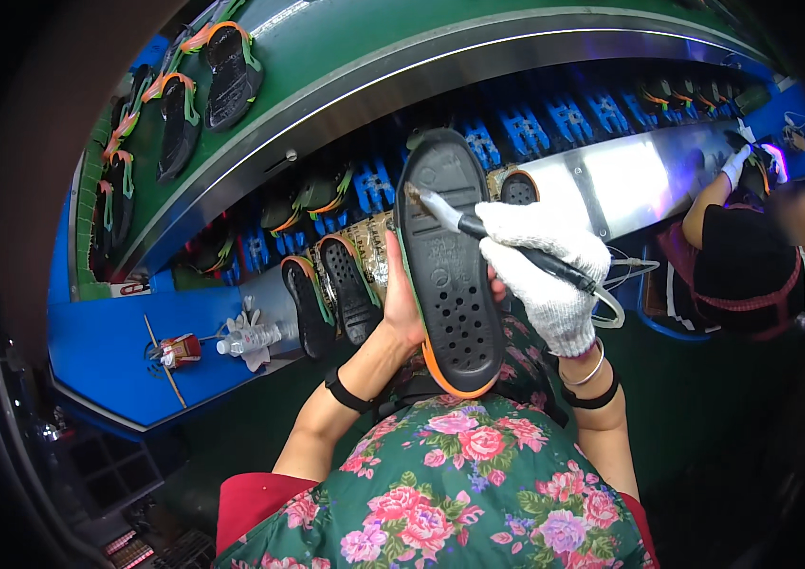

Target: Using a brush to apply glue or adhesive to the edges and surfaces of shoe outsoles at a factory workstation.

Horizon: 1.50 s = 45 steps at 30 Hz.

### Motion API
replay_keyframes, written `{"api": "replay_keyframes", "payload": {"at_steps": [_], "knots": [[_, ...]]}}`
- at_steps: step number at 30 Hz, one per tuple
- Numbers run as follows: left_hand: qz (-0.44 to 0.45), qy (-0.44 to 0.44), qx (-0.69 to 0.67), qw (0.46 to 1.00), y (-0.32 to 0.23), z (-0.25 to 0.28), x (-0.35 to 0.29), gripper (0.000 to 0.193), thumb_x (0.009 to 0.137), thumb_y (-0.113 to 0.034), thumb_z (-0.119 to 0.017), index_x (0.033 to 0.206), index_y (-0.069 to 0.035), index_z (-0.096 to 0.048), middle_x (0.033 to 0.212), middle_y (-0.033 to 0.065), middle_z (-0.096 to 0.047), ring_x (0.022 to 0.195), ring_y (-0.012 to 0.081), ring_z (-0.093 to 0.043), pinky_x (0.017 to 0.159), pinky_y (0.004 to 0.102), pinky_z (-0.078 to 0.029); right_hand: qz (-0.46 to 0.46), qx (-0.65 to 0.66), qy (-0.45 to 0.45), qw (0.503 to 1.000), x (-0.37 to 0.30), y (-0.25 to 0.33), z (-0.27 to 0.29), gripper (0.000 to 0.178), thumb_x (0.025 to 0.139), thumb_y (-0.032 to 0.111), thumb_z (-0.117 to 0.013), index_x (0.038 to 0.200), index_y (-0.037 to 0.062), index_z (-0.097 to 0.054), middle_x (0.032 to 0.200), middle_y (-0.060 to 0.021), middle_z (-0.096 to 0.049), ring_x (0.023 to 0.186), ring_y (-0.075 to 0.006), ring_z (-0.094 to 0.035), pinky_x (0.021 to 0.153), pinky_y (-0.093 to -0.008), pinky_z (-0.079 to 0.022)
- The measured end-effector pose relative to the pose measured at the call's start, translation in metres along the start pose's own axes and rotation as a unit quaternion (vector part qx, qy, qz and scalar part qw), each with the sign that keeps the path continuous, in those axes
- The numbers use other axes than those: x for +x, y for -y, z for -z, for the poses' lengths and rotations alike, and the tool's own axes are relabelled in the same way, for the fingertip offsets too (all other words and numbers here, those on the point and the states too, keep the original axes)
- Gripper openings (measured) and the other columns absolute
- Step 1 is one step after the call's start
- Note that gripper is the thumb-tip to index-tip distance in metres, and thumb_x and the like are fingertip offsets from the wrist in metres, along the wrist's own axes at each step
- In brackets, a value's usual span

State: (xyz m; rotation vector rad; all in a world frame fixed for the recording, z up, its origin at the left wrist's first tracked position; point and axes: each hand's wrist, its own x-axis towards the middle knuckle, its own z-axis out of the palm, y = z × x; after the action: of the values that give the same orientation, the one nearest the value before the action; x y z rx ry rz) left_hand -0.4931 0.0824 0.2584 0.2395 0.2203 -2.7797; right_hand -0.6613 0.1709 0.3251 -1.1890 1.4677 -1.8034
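Observation:
A large black shoe sole (459,327) with an orange and green edge is upright in front of my apron, its perforated heel end low. My bare left hand (404,308) is closed around the sole from its left side, fingertips showing at the right edge. In a white knit glove, my right hand (549,251) grips a dark-handled brush (472,225) with a pale hose at its back end. The bristles touch the sole's upper left, beside a brownish wet-looking patch. Left of the sole, two perforated black soles (350,284) lean on the bench edge.
A green belt (355,43) carries several black and orange shoe pieces (232,76). Below it, blue racks (526,131) run along the line. A plastic bottle (249,339) and red box (181,351) lie on the blue table (109,351). A co-worker (744,256) works at right.

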Motion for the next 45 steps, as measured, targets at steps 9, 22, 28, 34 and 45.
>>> {"api": "replay_keyframes", "payload": {"at_steps": [9, 22, 28, 34, 45], "knots": [[-0.117, 0.063, 0.065, 0.989, 0.018, -0.002, 0.009, 0.1, 0.093, -0.09, -0.029, 0.148, -0.011, -0.055, 0.141, 0.0088, -0.064, 0.126, 0.0263, -0.063, 0.109, 0.0442, -0.05, 0.248, -0.209, 0.036, 0.945, 0.023, 0.011, 0.0, 0.03, 0.078, -0.004, -0.08, 0.108, 0.0007, -0.079, 0.107, -0.0144, -0.079, 0.096, -0.0287, -0.075, 0.087, -0.0381, -0.058], [-0.098, 0.167, 0.079, 0.978, 0.03, 0.025, 0.023, 0.115, 0.085, -0.098, -0.02, 0.154, -0.011, -0.048, 0.147, 0.0109, -0.059, 0.133, 0.0273, -0.059, 0.113, 0.0454, -0.047, 0.231, -0.174, 0.071, 0.955, 0.001, 0.006, 0.01, 0.031, 0.079, -0.003, -0.079, 0.11, 0.0012, -0.079, 0.109, -0.0146, -0.079, 0.098, -0.029, -0.075, 0.088, -0.0384, -0.058], [-0.094, 0.147, 0.038, 0.984, 0.031, 0.036, 0.025, 0.118, 0.083, -0.1, -0.021, 0.155, -0.01, -0.045, 0.149, 0.0133, -0.055, 0.135, 0.0299, -0.056, 0.117, 0.0482, -0.043, 0.226, -0.16, 0.084, 0.957, -0.007, 0.006, 0.011, 0.032, 0.079, -0.003, -0.079, 0.11, 0.0014, -0.079, 0.11, -0.0147, -0.079, 0.099, -0.0291, -0.075, 0.088, -0.0386, -0.058], [-0.093, 0.124, -0.01, 0.988, 0.018, 0.047, 0.027, 0.11, 0.088, -0.096, -0.021, 0.161, -0.016, -0.038, 0.158, 0.0077, -0.049, 0.143, 0.0275, -0.05, 0.122, 0.0468, -0.037, 0.237, -0.157, 0.064, 0.957, 0.002, 0.001, 0.016, 0.033, 0.079, -0.003, -0.079, 0.111, 0.0016, -0.079, 0.111, -0.0148, -0.079, 0.099, -0.0292, -0.075, 0.088, -0.0388, -0.058], [-0.145, 0.08, 0.161, 0.973, 0.021, 0.033, 0.042, 0.081, 0.102, -0.074, -0.039, 0.149, -0.01, -0.048, 0.14, 0.0107, -0.062, 0.129, 0.0295, -0.062, 0.113, 0.05, -0.048, 0.231, -0.143, 0.068, 0.96, 0.003, -0.007, 0.027, 0.034, 0.079, -0.002, -0.078, 0.112, 0.002, -0.079, 0.113, -0.0149, -0.078, 0.101, -0.0294, -0.075, 0.089, -0.0391, -0.058]]}}
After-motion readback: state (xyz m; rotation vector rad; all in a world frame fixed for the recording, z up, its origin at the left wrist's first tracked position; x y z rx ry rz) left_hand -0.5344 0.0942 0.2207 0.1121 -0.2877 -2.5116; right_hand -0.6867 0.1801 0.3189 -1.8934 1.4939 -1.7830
